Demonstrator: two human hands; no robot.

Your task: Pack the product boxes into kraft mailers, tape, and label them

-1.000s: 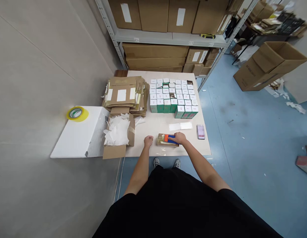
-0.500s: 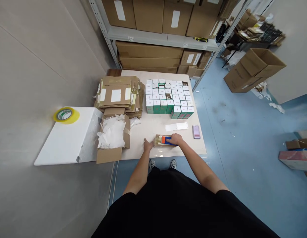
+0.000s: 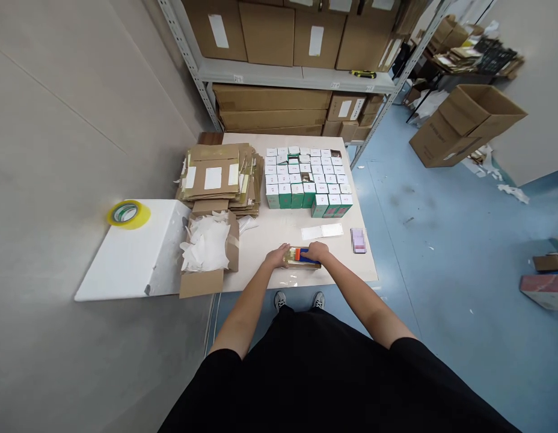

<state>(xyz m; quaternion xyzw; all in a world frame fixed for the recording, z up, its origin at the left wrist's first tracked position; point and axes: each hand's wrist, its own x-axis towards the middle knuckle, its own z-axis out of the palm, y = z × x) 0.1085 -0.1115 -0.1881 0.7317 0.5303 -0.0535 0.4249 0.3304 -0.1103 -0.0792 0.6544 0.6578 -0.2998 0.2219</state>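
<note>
A small cardboard box (image 3: 301,266) with shiny tape on it lies near the front edge of the table. My right hand (image 3: 317,251) is closed round a blue-and-orange tape dispenser (image 3: 301,254), which rests on top of this box. At the box's left end, my left hand (image 3: 278,256) grips the side, its fingers reaching over the far edge. Behind them are two white label strips (image 3: 321,231) and, to the right, a purple phone-like item (image 3: 358,240). Several white-and-green cartons (image 3: 297,195) stand in rows farther back.
Flattened cardboard (image 3: 213,174) is stacked at the table's left. In front of it stands an open box (image 3: 202,284) of white paper. Yellow tape (image 3: 128,214) lies on a white block (image 3: 125,264). Shelving (image 3: 279,73) with cartons rises behind the table (image 3: 256,270).
My left hand has moved up and right, from beside the box to a grip on its left end. The dispenser stays on the box in my right hand. The view has shifted slightly.
</note>
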